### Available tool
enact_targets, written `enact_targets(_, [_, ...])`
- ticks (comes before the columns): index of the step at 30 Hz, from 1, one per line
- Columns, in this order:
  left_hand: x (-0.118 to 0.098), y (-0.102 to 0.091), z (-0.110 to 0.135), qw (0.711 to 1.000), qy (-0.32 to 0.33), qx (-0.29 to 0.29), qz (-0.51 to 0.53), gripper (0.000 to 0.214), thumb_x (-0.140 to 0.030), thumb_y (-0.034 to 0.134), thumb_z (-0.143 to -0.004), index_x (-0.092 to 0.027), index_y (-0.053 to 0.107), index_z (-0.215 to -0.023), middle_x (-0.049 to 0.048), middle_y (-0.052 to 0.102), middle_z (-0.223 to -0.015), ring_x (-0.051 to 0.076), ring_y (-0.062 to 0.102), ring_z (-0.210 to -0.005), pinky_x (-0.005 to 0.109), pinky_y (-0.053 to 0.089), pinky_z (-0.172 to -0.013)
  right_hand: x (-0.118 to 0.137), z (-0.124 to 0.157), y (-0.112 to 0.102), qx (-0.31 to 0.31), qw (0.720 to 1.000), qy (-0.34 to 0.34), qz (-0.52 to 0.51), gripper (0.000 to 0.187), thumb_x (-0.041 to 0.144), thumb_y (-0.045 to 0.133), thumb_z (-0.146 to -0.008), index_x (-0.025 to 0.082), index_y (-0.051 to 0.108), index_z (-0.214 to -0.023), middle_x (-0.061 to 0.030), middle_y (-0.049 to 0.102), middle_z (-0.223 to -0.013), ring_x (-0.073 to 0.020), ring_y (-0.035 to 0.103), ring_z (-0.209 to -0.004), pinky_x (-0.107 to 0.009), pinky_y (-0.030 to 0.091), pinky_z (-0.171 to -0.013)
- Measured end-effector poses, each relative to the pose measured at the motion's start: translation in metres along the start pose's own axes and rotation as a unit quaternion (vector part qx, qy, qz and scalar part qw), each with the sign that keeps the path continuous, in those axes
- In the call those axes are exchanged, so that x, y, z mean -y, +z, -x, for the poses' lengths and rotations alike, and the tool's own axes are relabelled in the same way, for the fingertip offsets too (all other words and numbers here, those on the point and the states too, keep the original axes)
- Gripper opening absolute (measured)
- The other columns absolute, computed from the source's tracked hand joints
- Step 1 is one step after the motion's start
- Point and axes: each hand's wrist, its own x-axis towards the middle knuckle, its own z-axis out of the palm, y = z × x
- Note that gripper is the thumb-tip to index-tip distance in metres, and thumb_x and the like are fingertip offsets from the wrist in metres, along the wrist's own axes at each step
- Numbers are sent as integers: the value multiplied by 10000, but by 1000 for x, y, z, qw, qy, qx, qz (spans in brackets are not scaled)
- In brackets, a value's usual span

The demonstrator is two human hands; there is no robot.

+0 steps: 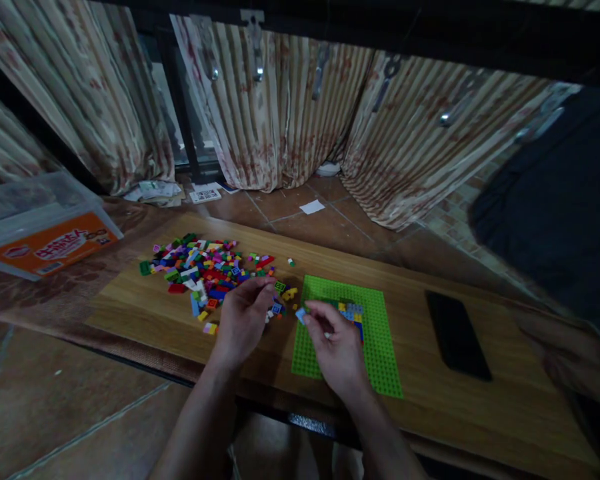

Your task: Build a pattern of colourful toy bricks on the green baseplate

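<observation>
My right hand (337, 343) is over the left part of a green baseplate (380, 367), its thumb and fingers pinching a light blue toy brick (301, 315). Partly behind that hand, a small build of yellow, grey and blue bricks (351, 310) stands on the baseplate. My left hand (243, 320) hovers at the right edge of a pile of loose toy bricks (205, 267), thumb and fingertips closed together. Whatever those fingers hold, if anything, is too small to make out. Yellow bricks (290, 293) lie between the two hands.
A black phone (457, 333) rests on the wooden board (145, 320), right of the baseplate. A clear plastic box with an orange label (55, 247) stands at the far left. Another person's dark clothing (545, 213) shows at the right. Striped curtains (280, 113) hang behind.
</observation>
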Motion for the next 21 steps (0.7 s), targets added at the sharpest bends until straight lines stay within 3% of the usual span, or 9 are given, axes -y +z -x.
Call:
enact_targets(3, [7, 15, 8, 995, 41, 46, -73, 239, -343, 625, -778, -176, 705, -929, 38, 703, -838, 177, 626, -773, 269, 468, -705, -12, -4, -29, -71, 994, 62, -48, 294, 392, 552, -847, 195, 664, -1034, -52, 718, -927, -178, 662, -793, -300, 533, -683])
enact_targets(5, [12, 25, 16, 981, 93, 81, -147, 233, -318, 564, -834, -196, 697, -981, 49, 696, -921, 193, 628, -859, 304, 480, -780, -23, -7, -52, -120, 988, 99, -24, 292, 404, 592, -805, 181, 687, -969, -65, 728, -911, -198, 669, -797, -332, 529, -725])
enact_targets(10, [24, 51, 40, 894, 251, 119, -352, 282, -232, 509, -865, -199, 652, -1105, 98, 592, -1172, 251, 515, -1104, 427, 417, -979, -45, -8, -95, -138, 972, 163, 99, 273, 410, 620, -749, 175, 714, -852, -76, 733, -806, -239, 671, -749, -363, 498, -705])
enact_targets(15, [32, 72, 57, 835, 285, 140, -450, 340, -255, 514, -874, -218, 593, -1202, 111, 492, -1311, 287, 450, -1169, 484, 397, -990, -45, -5, -93, -97, 971, 166, 143, 243, 391, 566, -785, 192, 700, -825, -55, 731, -788, -225, 669, -743, -329, 470, -687])
enact_targets(21, [46, 90, 62, 803, 276, 153, -505, 425, -293, 595, -833, -239, 554, -1253, 130, 445, -1368, 317, 407, -1243, 550, 350, -1019, -44, -6, -84, -93, 967, 148, 185, 251, 405, 534, -814, 202, 679, -787, -41, 717, -739, -194, 647, -657, -295, 442, -635])
